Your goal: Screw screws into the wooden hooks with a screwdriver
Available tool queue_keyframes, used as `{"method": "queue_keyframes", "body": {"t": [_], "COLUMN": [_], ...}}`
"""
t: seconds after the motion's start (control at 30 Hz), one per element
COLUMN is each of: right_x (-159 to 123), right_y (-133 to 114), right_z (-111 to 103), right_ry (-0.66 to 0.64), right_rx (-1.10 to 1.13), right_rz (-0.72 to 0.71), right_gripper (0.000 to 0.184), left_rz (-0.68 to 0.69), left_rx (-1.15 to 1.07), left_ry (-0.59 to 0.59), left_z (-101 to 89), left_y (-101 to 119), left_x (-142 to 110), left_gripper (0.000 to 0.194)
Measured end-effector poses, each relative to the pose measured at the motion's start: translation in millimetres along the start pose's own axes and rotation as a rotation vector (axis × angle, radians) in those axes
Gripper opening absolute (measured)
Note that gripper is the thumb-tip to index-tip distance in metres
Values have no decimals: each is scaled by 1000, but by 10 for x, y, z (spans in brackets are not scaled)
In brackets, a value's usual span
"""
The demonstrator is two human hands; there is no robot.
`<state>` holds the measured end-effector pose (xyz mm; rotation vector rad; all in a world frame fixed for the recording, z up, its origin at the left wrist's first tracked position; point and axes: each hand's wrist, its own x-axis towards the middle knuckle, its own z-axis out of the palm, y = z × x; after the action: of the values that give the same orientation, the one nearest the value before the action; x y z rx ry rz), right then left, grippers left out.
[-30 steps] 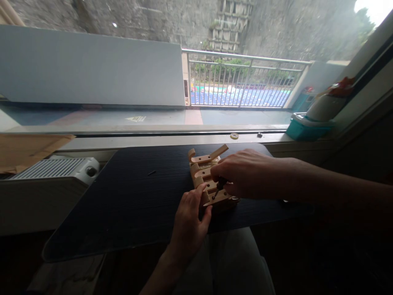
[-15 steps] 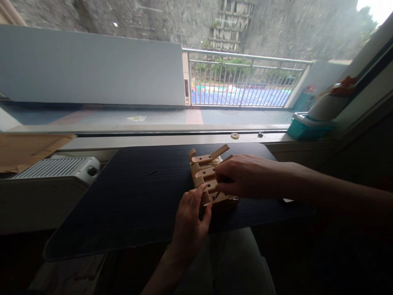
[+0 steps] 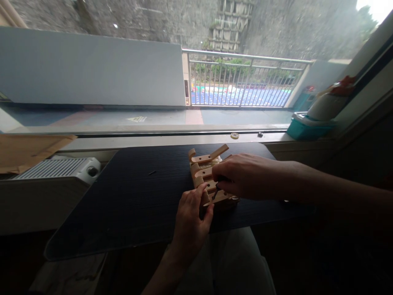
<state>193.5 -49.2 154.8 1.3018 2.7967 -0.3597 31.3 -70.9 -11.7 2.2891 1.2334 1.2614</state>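
Note:
Several pale wooden hook-shaped pieces (image 3: pixel 201 159) with dark holes lie side by side across a block-like stack, with clear wrapping showing between some of them. My left hand (image 3: pixel 192 211) pinches the curved end of the nearest wooden piece (image 3: pixel 220 197) between thumb and fingers. Above that piece, my right hand (image 3: pixel 238 174) is closed around a dark-handled screwdriver (image 3: pixel 215 191). Its thin shaft slants down to a hole near the left end of the piece. The tool's handle is mostly hidden inside my fist.
A small dark pin or screw (image 3: pixel 152 172) lies on the black table (image 3: pixel 138 205). Along the window sill are a roll of tape (image 3: pixel 234 135), a small dark object (image 3: pixel 260 134) and a teal box (image 3: pixel 310 128). Brown cardboard (image 3: pixel 30 149) rests over a white radiator (image 3: pixel 61 168) at left.
My right hand has shifted slightly left and turned, so more of the screwdriver's shaft shows and it stands steeper. My left hand keeps its hold on the wooden piece.

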Motion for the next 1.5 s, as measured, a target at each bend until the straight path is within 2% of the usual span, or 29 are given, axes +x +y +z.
{"method": "queue_keyframes", "body": {"t": [0.1,0.2,0.3,0.4,0.57,0.7,0.87,1.0,1.1,1.3,1.4,1.5], "right_x": [-2,0,3,4,7,10,26,29,35,79,88,81], "right_y": [-27,-40,-27,-28,-105,-147,-106,-95,-146,-232,-222,-200], "right_z": [2,-5,-3,1,7,13,52,53,-21,-126,-61,11], "right_ry": [3,-10,8,28,-21,-46,26,81,29,-111,-88,-9], "right_rx": [-17,-4,-7,-50,-127,-103,-73,-128,-219,-225,-191,-197], "right_rz": [26,7,-29,-18,63,49,38,96,118,4,18,105], "right_gripper": [13,11,11,9,6,8,9,13,11,13,14,12], "left_rz": [-34,-132,-244,-287,-264,-251,-217,-198,-166,-135,-136,-131], "left_rx": [-29,-130,-262,-332,-267,-157,-114,-104,-75,-15,-11,-23], "left_ry": [27,59,37,28,55,94,141,131,140,152,156,144], "left_z": [20,45,69,95,166,206,223,221,223,227,219,207], "left_y": [26,77,132,156,123,106,104,103,101,104,111,113], "left_x": [-2,8,42,82,81,53,56,75,85,89,93,99], "left_gripper": [53,56,59,57,57,56,55,53,52,38,33,29]}}
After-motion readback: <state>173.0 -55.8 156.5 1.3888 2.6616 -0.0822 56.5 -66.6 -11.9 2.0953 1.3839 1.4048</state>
